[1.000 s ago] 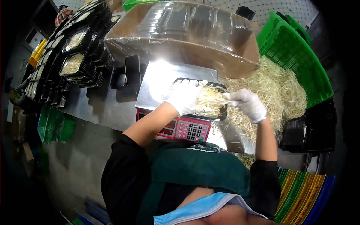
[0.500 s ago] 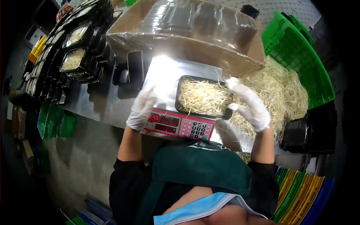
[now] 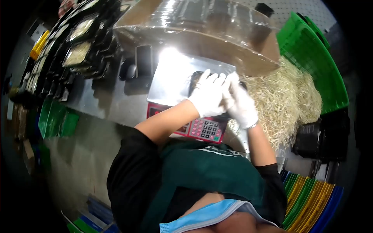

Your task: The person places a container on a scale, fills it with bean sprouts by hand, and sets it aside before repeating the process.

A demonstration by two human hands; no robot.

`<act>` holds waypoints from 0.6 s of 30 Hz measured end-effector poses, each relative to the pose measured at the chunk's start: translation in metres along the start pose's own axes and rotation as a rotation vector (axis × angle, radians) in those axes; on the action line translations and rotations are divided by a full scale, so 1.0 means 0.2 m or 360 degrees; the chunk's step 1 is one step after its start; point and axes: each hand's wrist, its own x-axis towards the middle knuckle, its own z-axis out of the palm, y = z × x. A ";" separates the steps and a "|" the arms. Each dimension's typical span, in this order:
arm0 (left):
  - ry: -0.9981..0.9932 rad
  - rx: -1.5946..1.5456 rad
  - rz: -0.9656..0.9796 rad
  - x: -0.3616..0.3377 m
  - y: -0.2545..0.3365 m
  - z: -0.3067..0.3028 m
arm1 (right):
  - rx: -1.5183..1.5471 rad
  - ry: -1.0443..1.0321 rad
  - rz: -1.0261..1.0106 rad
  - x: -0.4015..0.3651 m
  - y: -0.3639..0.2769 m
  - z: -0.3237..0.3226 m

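Both my hands wear white gloves and lie over the black tray (image 3: 195,80) on the scale (image 3: 167,83). My left hand (image 3: 210,95) is open, its fingers stretched out across the tray. Against it, over the tray's right part, is my right hand (image 3: 240,103), also open with fingers extended. Between them the hands hide most of the tray and its bean sprouts. The scale's keypad (image 3: 206,129) shows below my hands, while my left forearm covers most of its display. To the right lies a large heap of bean sprouts (image 3: 278,103).
Behind the scale stands a cardboard box (image 3: 217,46) of plastic-wrapped trays. A green crate (image 3: 314,62) borders the heap; black empty trays (image 3: 307,139) sit below it. Stacked filled trays (image 3: 77,54) and a phone (image 3: 144,60) are at left. Colourful crates (image 3: 311,202) stand lower right.
My left hand has moved right from the scale's left side onto the tray. My right hand has shifted inward over the tray, and the sprouts in it are now mostly covered.
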 end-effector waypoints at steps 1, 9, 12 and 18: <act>-0.0075 0.0030 0.0023 -0.01 -0.01 0.02 | -0.0144 0.0100 -0.0087 -0.05 0.02 0.06; -0.0158 -0.0003 -0.0035 -0.07 -0.04 -0.05 | -0.0374 -0.0080 -0.0368 0.04 -0.09 -0.19; -0.0277 -0.0134 -0.0160 -0.23 -0.12 -0.21 | -0.0078 0.0038 -0.0186 0.06 0.04 -0.29; -0.0126 -0.0152 -0.0213 -0.32 -0.20 -0.29 | -0.0494 -0.0076 -0.0398 0.27 0.14 0.17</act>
